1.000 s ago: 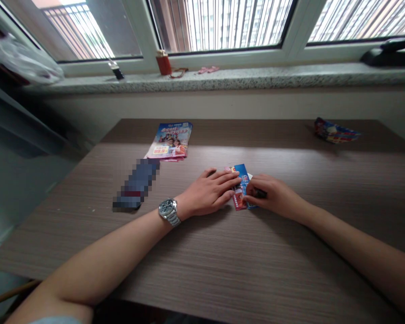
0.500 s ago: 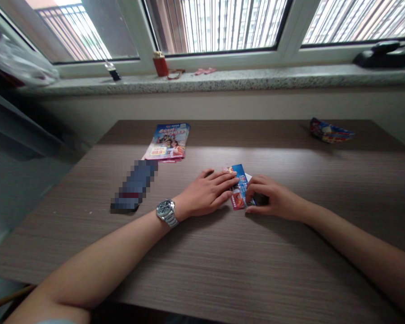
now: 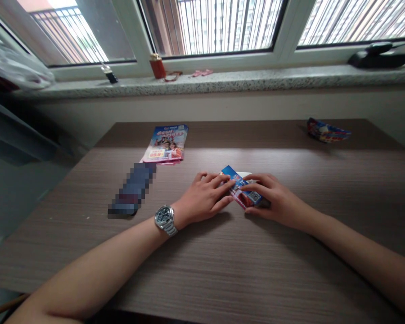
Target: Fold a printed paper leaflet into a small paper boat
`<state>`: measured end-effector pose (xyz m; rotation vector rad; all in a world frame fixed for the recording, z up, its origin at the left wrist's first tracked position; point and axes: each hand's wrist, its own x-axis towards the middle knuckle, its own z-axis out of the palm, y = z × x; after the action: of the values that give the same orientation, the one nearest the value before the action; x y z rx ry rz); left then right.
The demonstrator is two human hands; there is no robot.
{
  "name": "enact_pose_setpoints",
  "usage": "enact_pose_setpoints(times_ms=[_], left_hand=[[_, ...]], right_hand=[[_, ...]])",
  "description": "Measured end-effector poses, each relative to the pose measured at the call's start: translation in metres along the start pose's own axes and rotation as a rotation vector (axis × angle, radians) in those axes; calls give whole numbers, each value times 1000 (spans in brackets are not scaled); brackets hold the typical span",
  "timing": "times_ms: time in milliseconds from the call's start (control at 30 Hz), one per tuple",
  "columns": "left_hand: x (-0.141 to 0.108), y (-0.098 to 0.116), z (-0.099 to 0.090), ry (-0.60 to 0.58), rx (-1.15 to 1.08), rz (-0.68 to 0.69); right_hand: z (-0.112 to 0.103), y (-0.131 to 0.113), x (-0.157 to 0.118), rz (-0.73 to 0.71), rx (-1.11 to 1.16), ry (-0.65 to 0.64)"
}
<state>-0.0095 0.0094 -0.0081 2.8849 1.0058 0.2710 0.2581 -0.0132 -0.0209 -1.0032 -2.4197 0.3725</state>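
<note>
A folded flyer [image 3: 242, 192], blue and red with a QR code at its right end, lies slantwise on the table between my hands. A bit of white paper [image 3: 245, 174] shows at its far side. My left hand [image 3: 209, 193], with a steel watch on the wrist, has its fingers stretched out over the flyer's left part. On the other side, my right hand [image 3: 273, 195] grips the flyer's right end, fingertips on top and thumb at the near edge. The fingers of both hands hide parts of the print.
A stack of similar flyers [image 3: 167, 144] lies at the far left, with a blurred-out dark phone-shaped object [image 3: 133, 189] nearer. A folded colourful paper piece [image 3: 327, 131] stands at the far right. Several small items, including a red container [image 3: 158, 66], rest on the stone windowsill [image 3: 236, 85].
The folded flyer has turned, its far end swinging left, and its QR code now shows. My right fingers have spread further over it. My left hand stays nearly in place.
</note>
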Motion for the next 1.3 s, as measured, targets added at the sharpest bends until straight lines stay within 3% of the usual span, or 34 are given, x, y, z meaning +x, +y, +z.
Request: enact_pose_setpoints(times_ms=[400,767,1300], left_hand=[[-2,5,-2,67,19,-23],[-1,-7,0,73,-160,41],[1,-7,2,135,-107,52]], right_hand=[[1,0,-6,49,-4,3],[-3,8,-8,-15,41,-57],[-2,4,-5,0,32,-30]])
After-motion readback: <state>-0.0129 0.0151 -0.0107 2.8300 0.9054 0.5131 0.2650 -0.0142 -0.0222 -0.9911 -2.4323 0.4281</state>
